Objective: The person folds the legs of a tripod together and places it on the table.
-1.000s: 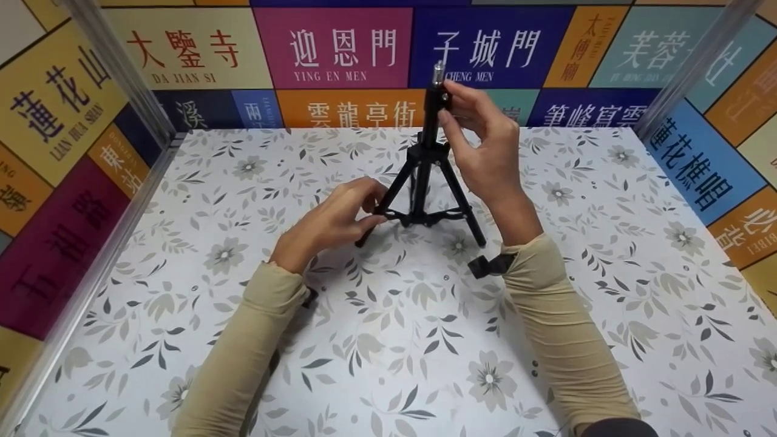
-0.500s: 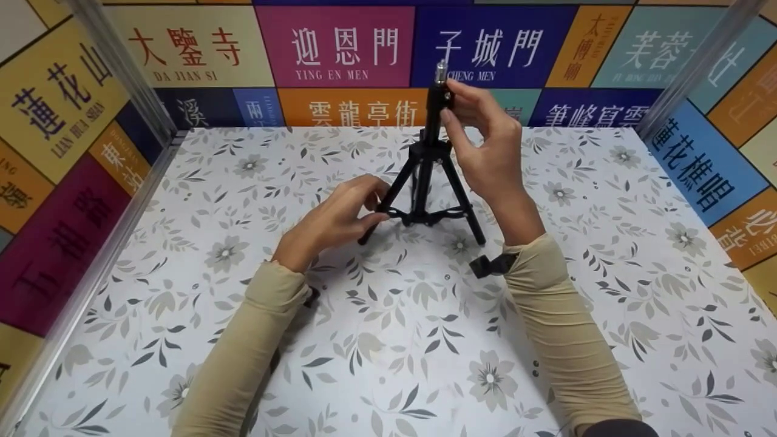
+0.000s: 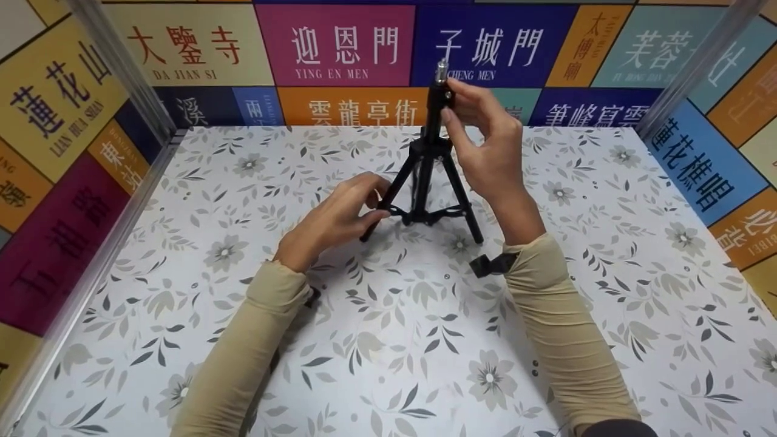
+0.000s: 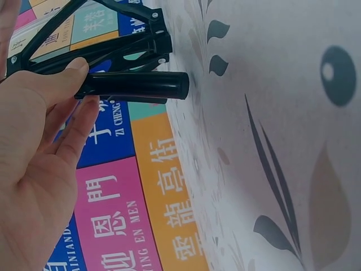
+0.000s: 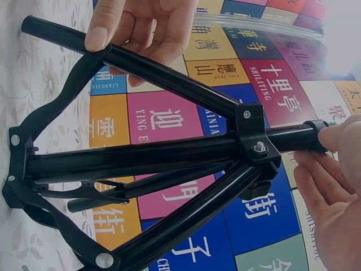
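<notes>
Sleeves, two, tan: left sleeve (image 3: 240,346) and right sleeve (image 3: 558,328) entered from the near edge. Counter (image 3: 400,352), one: white covering, printed with grey flowers and leaves. Black block (image 3: 482,266), one, sat at the right cuff. Left hand (image 3: 334,217), one: its grip pinched the lower part of the tripod's left leg. Tripod (image 3: 420,189), one, black: upright between the hands over the counter's far half, top leaning slightly right; three legs spread, one central column; contact of all feet could not be told. Right hand (image 3: 490,149), one: its grip pinched the column just below one silver stud (image 3: 441,71). Walls, three, coloured panels with Chinese characters: left wall (image 3: 61,212), right wall (image 3: 707,170), back wall (image 3: 340,45).
</notes>
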`<state>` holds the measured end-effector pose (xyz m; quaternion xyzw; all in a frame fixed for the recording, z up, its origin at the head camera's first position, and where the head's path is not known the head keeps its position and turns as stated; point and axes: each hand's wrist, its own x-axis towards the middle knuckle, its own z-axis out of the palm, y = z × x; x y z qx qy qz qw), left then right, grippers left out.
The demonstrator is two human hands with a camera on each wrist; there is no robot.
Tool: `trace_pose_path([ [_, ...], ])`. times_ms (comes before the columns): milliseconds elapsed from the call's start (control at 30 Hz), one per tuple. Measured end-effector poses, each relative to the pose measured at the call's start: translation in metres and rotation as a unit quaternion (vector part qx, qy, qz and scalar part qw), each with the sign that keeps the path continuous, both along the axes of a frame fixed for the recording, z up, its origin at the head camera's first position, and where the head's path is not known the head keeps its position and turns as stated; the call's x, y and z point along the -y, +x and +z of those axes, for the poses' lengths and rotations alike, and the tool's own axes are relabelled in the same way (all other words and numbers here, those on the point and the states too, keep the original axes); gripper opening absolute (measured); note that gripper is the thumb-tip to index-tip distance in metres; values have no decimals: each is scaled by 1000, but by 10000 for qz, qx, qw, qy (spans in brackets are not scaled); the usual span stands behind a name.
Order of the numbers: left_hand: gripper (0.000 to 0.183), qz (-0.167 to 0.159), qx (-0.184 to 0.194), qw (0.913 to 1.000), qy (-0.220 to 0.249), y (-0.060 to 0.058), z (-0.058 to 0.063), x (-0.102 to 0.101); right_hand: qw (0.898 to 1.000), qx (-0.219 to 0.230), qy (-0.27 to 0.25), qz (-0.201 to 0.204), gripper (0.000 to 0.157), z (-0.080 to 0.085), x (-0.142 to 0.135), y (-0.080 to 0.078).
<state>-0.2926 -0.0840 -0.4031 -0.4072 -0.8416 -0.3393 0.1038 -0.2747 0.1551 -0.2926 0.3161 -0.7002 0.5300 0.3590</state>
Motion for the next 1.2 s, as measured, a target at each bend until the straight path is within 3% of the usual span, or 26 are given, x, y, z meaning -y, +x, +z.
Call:
trace_pose_path([
  [567,27,113,173,9998,38,1,0,-2,10000,62,-33,28,34,-1,-1,-1],
  [1200,29,207,104,9994,240,2,-1,-5,9999,114,63,92,36,-2,-2,-2],
])
